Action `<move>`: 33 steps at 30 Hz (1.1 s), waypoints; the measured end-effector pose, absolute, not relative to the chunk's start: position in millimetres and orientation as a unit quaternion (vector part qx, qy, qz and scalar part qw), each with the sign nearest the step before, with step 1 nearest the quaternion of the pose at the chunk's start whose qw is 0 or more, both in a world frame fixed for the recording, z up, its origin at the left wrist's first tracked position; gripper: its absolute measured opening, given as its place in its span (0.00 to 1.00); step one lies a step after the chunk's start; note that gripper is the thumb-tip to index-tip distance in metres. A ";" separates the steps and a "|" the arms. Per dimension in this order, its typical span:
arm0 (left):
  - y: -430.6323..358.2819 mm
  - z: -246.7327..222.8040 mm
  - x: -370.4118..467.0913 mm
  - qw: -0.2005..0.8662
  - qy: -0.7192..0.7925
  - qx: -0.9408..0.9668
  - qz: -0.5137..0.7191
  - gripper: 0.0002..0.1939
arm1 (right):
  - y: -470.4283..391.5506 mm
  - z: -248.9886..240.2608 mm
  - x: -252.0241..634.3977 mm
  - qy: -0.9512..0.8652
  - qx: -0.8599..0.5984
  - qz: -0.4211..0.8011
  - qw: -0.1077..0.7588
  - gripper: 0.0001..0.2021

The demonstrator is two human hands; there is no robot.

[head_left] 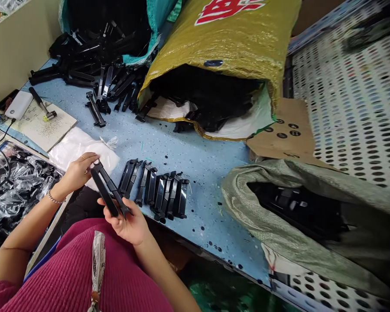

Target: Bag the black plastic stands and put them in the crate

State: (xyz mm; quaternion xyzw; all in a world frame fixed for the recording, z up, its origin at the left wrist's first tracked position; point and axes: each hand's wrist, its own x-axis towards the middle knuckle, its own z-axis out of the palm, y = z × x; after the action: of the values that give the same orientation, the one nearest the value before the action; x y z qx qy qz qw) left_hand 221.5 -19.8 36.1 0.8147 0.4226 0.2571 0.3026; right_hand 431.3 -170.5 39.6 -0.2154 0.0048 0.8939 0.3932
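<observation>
Foremost, a slotted black part (pixel 104 193) is held in the air above the near edge of the blue worktop (pixel 208 180), one end gripped by each hand. The left hand (pixel 79 172) pinches its upper end between thumb and fingers; the right hand (pixel 131 223) supports its lower end, palm upward. At lower left lie clear plastic wrappings (pixel 22 190). Just beyond the right hand, a row of similar black pieces (pixel 162 190) lies side by side (some slightly tilted). A grey-green sack (pixel 238 195) gapes to the right. Farther off, left, a hammer (pixel 39 99) rests on a pale board (pixel 48 136). Behind, a yellow sack (pixel 221 47) stands open beside a loose heap of black pieces (pixel 94 56), which spills from a teal sack (pixel 152 26).
</observation>
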 end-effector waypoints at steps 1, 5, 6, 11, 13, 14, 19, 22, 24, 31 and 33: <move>-21.5 35.3 219.3 0.293 0.428 0.817 0.253 0.27 | -170.3 33.8 430.2 0.036 -0.212 0.891 0.399 0.26; -37.7 37.3 216.4 0.242 0.400 0.848 0.247 0.34 | -166.2 23.4 429.3 0.074 -0.209 0.884 0.412 0.25; -44.1 38.7 217.5 0.230 0.378 0.862 0.248 0.35 | -164.8 23.9 429.3 0.066 -0.208 0.888 0.404 0.24; -74.6 47.9 224.2 0.224 0.275 0.908 0.222 0.38 | -153.9 30.8 428.3 -0.043 -0.292 0.846 0.444 0.16; -81.3 51.1 223.8 0.225 0.261 0.911 0.227 0.37 | -150.3 31.8 427.9 -0.071 -0.318 0.828 0.456 0.16; -83.4 52.1 222.8 0.224 0.253 0.912 0.233 0.36 | -149.2 31.6 427.5 -0.071 -0.324 0.825 0.457 0.17; -83.7 46.1 213.1 0.172 0.285 0.910 0.247 0.22 | -150.0 28.1 424.3 -0.018 -0.334 0.808 0.485 0.14; -79.3 36.4 210.7 0.114 0.379 0.878 0.270 0.23 | -151.8 28.1 423.9 -0.020 -0.297 0.823 0.483 0.21; -78.0 32.5 214.1 0.099 0.384 0.879 0.265 0.30 | -152.6 28.3 423.2 -0.025 -0.286 0.829 0.480 0.23; -89.9 47.3 234.0 0.186 0.177 0.934 0.249 0.37 | -153.8 26.8 418.1 -0.183 -0.486 0.708 0.479 0.17; -93.5 56.1 235.7 0.209 0.163 0.937 0.228 0.35 | -156.5 32.2 415.5 -0.302 -0.536 0.642 0.457 0.19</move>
State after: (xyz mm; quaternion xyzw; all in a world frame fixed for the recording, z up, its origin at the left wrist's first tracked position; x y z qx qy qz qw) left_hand 235.7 -93.5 56.1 0.9368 0.1634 0.2280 0.2091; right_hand 415.5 -156.5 32.2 -0.5358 -0.3018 0.6423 0.4575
